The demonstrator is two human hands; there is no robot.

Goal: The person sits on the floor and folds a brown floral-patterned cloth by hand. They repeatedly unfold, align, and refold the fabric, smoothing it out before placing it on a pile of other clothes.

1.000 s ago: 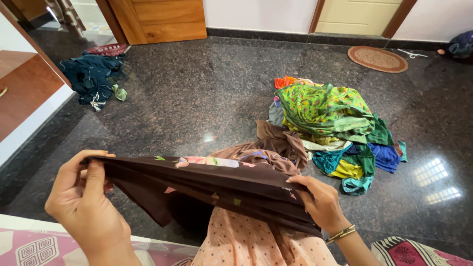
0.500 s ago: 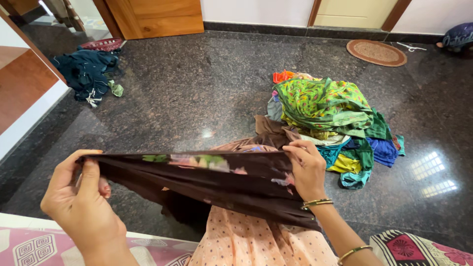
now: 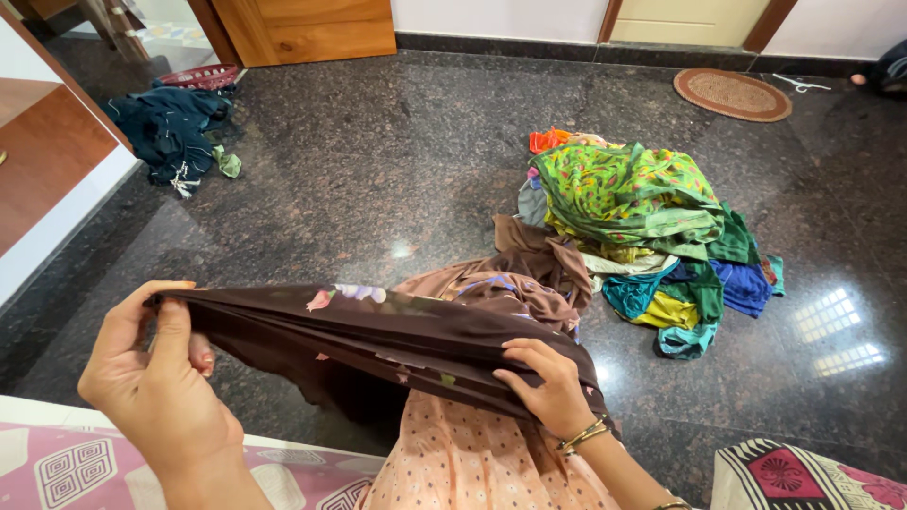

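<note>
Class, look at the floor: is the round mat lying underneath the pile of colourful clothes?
No, the round mat lies near the far wall, apart from the pile of clothes.

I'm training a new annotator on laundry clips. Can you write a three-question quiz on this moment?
1. True or false: both hands grip the dark brown floral cloth.
2. Which hand wears bangles at the wrist? A) left hand B) right hand C) neither
3. Fill in: the pile of colourful clothes lies on the dark ______ floor.

Key: 1 true: each hand pinches one end, the cloth stretched between them. 2 B. 3 polished stone, speckled and glossy.
</note>
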